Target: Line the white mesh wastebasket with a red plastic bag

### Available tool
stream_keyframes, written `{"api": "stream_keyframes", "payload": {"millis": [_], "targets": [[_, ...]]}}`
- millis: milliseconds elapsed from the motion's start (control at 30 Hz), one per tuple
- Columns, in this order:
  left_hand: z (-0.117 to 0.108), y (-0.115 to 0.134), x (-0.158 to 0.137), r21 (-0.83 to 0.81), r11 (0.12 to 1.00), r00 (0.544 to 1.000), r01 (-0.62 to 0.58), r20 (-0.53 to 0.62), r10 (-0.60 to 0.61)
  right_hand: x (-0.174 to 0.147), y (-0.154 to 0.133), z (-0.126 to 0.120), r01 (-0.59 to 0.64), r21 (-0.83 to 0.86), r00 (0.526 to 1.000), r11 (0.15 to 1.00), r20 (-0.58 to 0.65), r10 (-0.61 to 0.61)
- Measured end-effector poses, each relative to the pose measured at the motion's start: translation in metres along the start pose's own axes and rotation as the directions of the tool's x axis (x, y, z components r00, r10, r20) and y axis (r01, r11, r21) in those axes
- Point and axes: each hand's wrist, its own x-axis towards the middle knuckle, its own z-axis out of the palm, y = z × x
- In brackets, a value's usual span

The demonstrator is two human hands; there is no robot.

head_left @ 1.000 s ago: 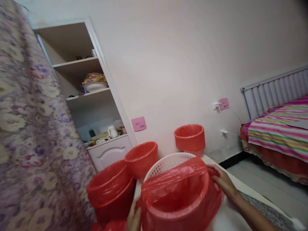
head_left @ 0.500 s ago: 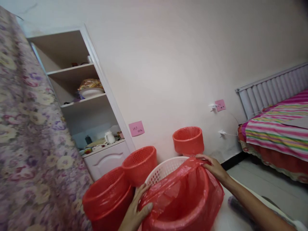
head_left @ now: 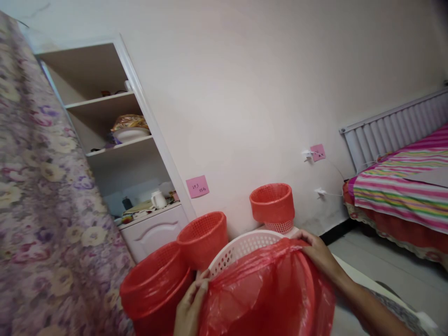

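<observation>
Low in the frame, the left hand (head_left: 191, 303) pinched the red bag (head_left: 266, 294) against the white basket (head_left: 241, 245) rim. The right hand (head_left: 317, 254), fingers curled, gripped the bag at the rim's far edge.

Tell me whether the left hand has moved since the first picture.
Yes. The left hand has climbed the red bag to the white basket rim.

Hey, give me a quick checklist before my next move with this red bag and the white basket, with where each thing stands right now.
1. Left hand grips red bag edge: ok.
2. Right hand holds bag at white basket rim: ok.
3. Bag over the near rim: ok.
4. Bag over the far rim: not ok, mesh bare.
5. Bag free of tears: cannot tell.
6. Lined red basket touching: cannot tell.
</observation>
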Motion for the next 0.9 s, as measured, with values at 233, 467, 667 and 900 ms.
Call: {"api": "stream_keyframes", "payload": {"millis": [233,467,667,900], "targets": [[-0.01,0.02,-0.024,0.172,0.983,0.991,-0.057,0.13,0.034,-0.024,-0.001,-0.013,0.008,-0.158,0.999,0.987,0.033,-0.003],[-0.018,0.018,-0.024,0.415,0.856,0.931,-0.309,0.314,0.184,-0.02,-0.015,-0.016,0.167,-0.342,0.985,0.925,0.088,-0.145],[-0.011,0.012,-0.016,0.469,0.802,0.913,-0.369,0.344,0.219,-0.014,-0.023,-0.017,0.243,-0.331,0.947,0.912,0.285,-0.149],[-0.004,0.015,0.019,0.307,0.905,0.939,-0.295,0.27,0.214,0.022,0.001,-0.014,0.158,-0.208,0.957,0.965,0.272,-0.098]]}}
